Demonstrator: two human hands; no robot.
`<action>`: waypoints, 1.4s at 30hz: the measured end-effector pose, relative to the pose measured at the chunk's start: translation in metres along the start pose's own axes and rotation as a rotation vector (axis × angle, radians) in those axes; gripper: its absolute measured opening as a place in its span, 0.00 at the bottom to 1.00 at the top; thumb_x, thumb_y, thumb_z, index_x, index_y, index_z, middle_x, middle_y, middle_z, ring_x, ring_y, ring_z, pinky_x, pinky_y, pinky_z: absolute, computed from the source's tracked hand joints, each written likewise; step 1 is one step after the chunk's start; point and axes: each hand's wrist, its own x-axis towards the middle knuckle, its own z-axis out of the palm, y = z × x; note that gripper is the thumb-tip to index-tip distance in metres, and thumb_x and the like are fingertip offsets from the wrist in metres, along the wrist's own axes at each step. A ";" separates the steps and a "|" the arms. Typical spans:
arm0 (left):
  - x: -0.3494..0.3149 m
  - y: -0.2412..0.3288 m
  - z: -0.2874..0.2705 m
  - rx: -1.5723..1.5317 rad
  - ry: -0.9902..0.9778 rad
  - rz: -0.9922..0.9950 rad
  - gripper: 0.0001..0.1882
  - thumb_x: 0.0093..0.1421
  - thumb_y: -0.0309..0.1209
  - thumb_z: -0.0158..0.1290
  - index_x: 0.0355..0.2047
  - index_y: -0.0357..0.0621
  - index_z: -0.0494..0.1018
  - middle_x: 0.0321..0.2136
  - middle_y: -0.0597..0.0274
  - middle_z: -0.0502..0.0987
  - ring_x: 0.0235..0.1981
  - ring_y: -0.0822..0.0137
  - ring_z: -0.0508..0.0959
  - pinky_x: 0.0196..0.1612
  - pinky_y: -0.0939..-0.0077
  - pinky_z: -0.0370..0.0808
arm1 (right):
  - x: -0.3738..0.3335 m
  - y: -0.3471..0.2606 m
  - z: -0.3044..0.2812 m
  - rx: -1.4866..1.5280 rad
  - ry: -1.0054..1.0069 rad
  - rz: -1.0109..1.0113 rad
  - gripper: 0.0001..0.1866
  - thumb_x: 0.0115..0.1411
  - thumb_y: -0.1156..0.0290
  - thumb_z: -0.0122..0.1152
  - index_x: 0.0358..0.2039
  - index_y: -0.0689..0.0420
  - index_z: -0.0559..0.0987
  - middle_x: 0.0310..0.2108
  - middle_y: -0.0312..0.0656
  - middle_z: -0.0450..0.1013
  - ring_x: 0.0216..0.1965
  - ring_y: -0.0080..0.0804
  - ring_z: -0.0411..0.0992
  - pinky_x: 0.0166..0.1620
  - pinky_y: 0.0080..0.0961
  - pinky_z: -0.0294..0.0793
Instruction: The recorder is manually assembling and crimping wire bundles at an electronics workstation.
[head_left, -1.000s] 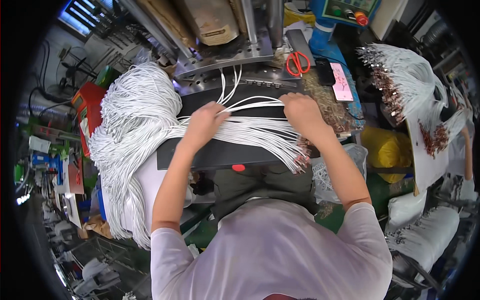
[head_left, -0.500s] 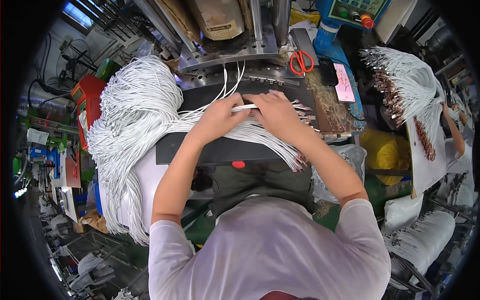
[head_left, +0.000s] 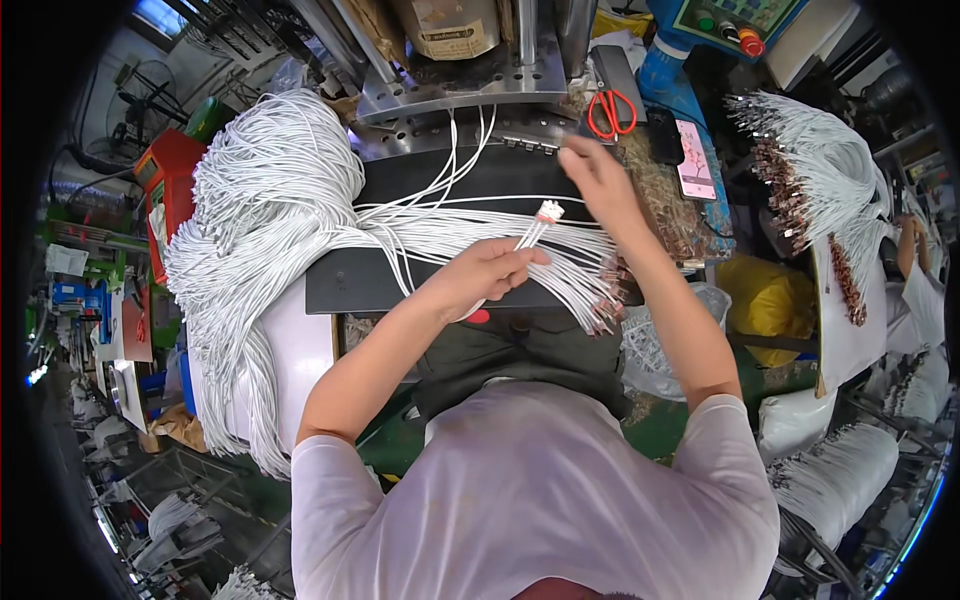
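My left hand (head_left: 482, 277) is closed on a few white cables (head_left: 530, 236), whose whitish and reddish connector ends (head_left: 549, 212) stick up past the fingers. Many more white cables (head_left: 470, 228) lie fanned over the black work surface (head_left: 345, 285) beneath it, their reddish-brown tips toward the right. My right hand (head_left: 598, 180), slightly blurred, is stretched out at the right end of a narrow metal strip with small blocks (head_left: 528, 144). Its fingers look apart, with nothing visible in them. Two or three cables (head_left: 452, 150) run up from the bundle to the press plate (head_left: 460, 98).
A large heap of white cable (head_left: 275, 165) rises at the left. Red-handled scissors (head_left: 611, 114) and a pink-screened phone (head_left: 695, 160) lie at the right. Farther right, cable bundles (head_left: 815, 165) cover another table near a co-worker's arm (head_left: 908, 245). A control panel (head_left: 735, 25) stands at the back.
My hands have parted. The left has moved down and toward me, now raising a few cable ends. The right has left the cables and gone up and right to the metal strip.
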 end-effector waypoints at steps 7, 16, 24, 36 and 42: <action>0.023 0.035 -0.001 -0.070 0.170 0.109 0.18 0.73 0.40 0.51 0.50 0.36 0.76 0.29 0.64 0.76 0.23 0.74 0.71 0.29 0.79 0.70 | 0.002 -0.003 -0.015 0.220 -0.012 0.167 0.15 0.68 0.63 0.56 0.45 0.61 0.82 0.39 0.45 0.78 0.40 0.39 0.79 0.45 0.32 0.77; 0.076 0.051 -0.044 -0.172 0.241 0.169 0.19 0.70 0.38 0.56 0.53 0.35 0.75 0.37 0.57 0.82 0.37 0.63 0.84 0.47 0.69 0.82 | 0.026 0.028 -0.030 -0.842 -0.142 -0.079 0.15 0.63 0.64 0.60 0.47 0.58 0.82 0.33 0.45 0.77 0.37 0.44 0.78 0.45 0.37 0.78; 0.083 0.039 -0.037 -0.038 0.304 0.123 0.14 0.66 0.36 0.60 0.43 0.36 0.79 0.32 0.57 0.82 0.31 0.67 0.83 0.38 0.74 0.82 | 0.034 0.054 -0.025 -0.412 -0.209 0.049 0.20 0.61 0.69 0.56 0.53 0.60 0.79 0.31 0.48 0.76 0.25 0.35 0.71 0.34 0.34 0.74; 0.082 0.047 -0.032 0.300 0.203 0.008 0.12 0.62 0.37 0.63 0.36 0.41 0.80 0.28 0.66 0.80 0.27 0.74 0.79 0.34 0.79 0.76 | 0.022 0.054 -0.016 0.154 -0.087 0.563 0.21 0.64 0.63 0.49 0.50 0.58 0.82 0.35 0.51 0.81 0.39 0.49 0.80 0.45 0.36 0.75; 0.084 0.048 -0.027 0.256 0.172 0.001 0.13 0.63 0.39 0.63 0.37 0.41 0.81 0.30 0.66 0.80 0.31 0.74 0.80 0.38 0.79 0.77 | 0.017 0.045 -0.010 0.007 -0.013 0.488 0.21 0.64 0.61 0.49 0.50 0.56 0.83 0.35 0.51 0.81 0.39 0.49 0.79 0.46 0.37 0.75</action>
